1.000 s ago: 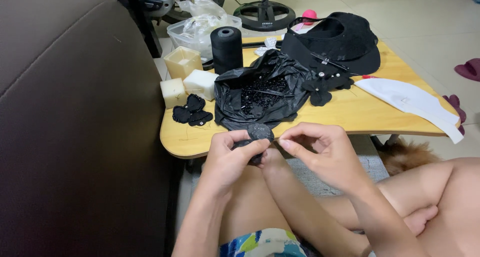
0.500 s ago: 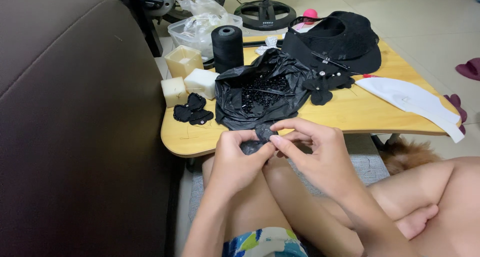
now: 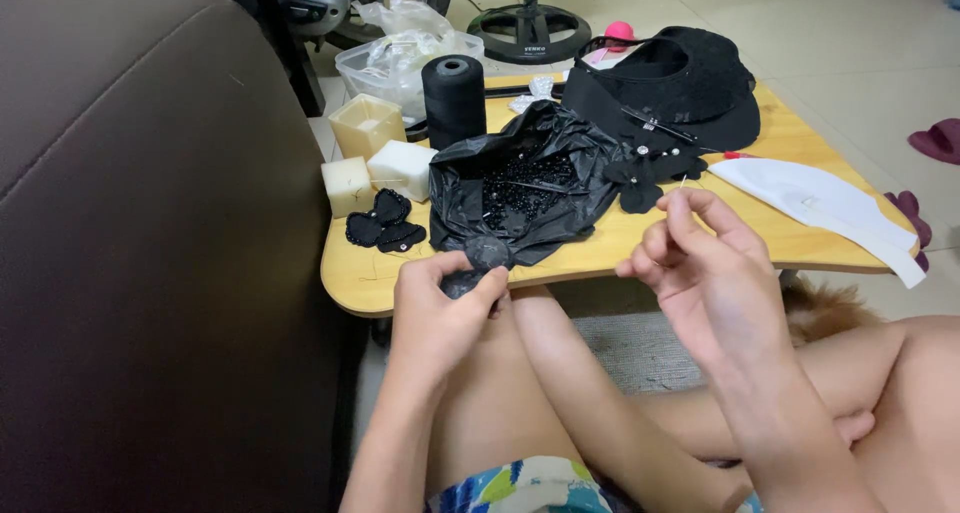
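My left hand (image 3: 440, 303) pinches a small round black fabric piece (image 3: 478, 263) just in front of the low wooden table's near edge (image 3: 600, 263). My right hand (image 3: 700, 258) is raised to the right with thumb and fingertips pinched together on what looks like a thin needle (image 3: 684, 185); any thread is too fine to see. Behind the fabric piece lies an open black plastic bag (image 3: 520, 183) with small black beads in it.
On the table stand a black thread spool (image 3: 453, 98), cream blocks (image 3: 375, 153), black fabric flowers (image 3: 385, 223), a black hat (image 3: 670, 93) and a white curved piece (image 3: 820, 208). A clear plastic tub (image 3: 400, 68) sits behind. A brown cushioned seat (image 3: 150, 223) fills the left.
My right hand has pulled away from the fabric piece, up and to the right. My left hand keeps the piece near the table edge.
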